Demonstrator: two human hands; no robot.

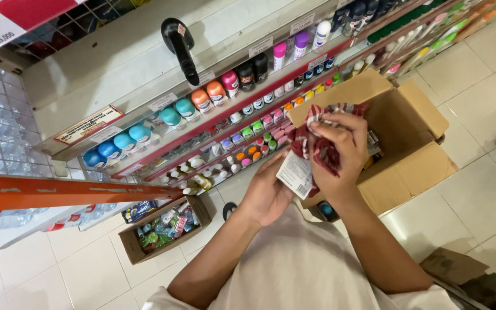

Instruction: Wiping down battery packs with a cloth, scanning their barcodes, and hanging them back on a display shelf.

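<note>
Red-and-white packet (317, 143): your right hand (340, 155) closes its fingers around it above the open carton (414, 143), while your left hand (268, 192) cups the label end to steady it.

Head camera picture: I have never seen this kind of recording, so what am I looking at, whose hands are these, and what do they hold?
The single camera sits on a person's head and looks down, so both arms are the wearer's own. The left hand and right hand together grip a red-and-white patterned packet with a white label, above an open cardboard box on the tiled floor. Ahead are shop shelves lined with small bottles and roll-on containers. A smaller cardboard box of mixed packets lies on the floor at lower left.
</note>
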